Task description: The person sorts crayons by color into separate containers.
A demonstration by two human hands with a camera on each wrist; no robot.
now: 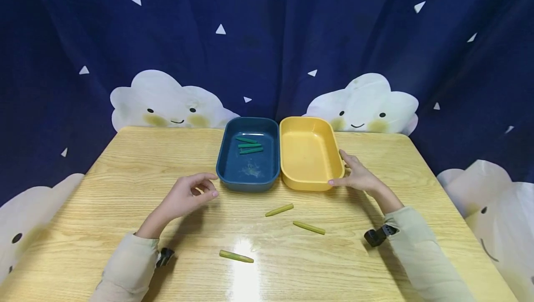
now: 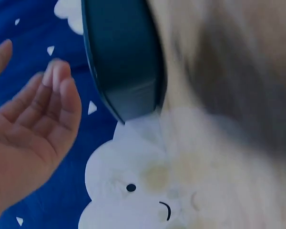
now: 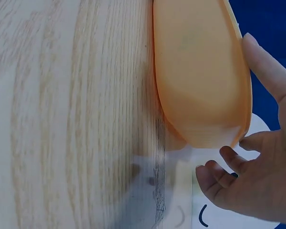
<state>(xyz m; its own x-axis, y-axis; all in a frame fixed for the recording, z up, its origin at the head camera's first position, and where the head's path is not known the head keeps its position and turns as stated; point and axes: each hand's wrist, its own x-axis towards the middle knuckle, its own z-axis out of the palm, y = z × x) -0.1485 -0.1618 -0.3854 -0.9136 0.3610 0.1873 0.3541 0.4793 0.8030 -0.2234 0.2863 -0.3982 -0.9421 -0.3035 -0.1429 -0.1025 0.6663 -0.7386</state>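
Yellow crayons point(image 1: 279, 210) before two trays point(image 1: 249, 186); cloud-patterned curtain point(image 1: 258, 28) behind

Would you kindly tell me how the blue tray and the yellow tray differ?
The blue tray is dark; the yellow tray is bright. The blue tray holds three green sticks; the yellow tray shows none. The right hand touches the yellow tray, while the left hand is beside the blue tray. Both have rounded corners.

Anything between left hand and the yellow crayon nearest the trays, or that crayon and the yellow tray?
Left hand to crayon: nothing visible, just tabletop. Crayon to yellow tray: only the tray's own raised front wall. The right hand is at the tray's near right corner, off that path.
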